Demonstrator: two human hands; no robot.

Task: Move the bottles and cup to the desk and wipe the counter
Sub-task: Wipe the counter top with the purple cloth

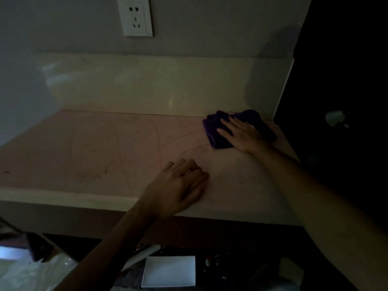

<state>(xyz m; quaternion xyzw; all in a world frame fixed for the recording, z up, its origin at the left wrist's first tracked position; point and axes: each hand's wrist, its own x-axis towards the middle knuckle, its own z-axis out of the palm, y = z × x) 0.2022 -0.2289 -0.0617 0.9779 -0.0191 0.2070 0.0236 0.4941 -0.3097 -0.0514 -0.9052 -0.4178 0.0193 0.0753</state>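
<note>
The scene is dim. A pinkish counter (88, 152) with faint marks fills the middle of the view. At its back right corner lies a bunched dark purple cloth (216, 133). My right hand (241, 134) presses flat on that cloth with straight, spread fingers. My left hand (178, 187) rests on the counter near its front edge, fingers loosely bent and holding nothing. No bottles or cup show on the counter.
A cream backsplash (147, 85) runs behind the counter, with a white wall socket (135, 16) above it. Dark space lies to the right. Below the front edge are a white sheet (169, 270), plastic wrap (31, 274) and dark clutter.
</note>
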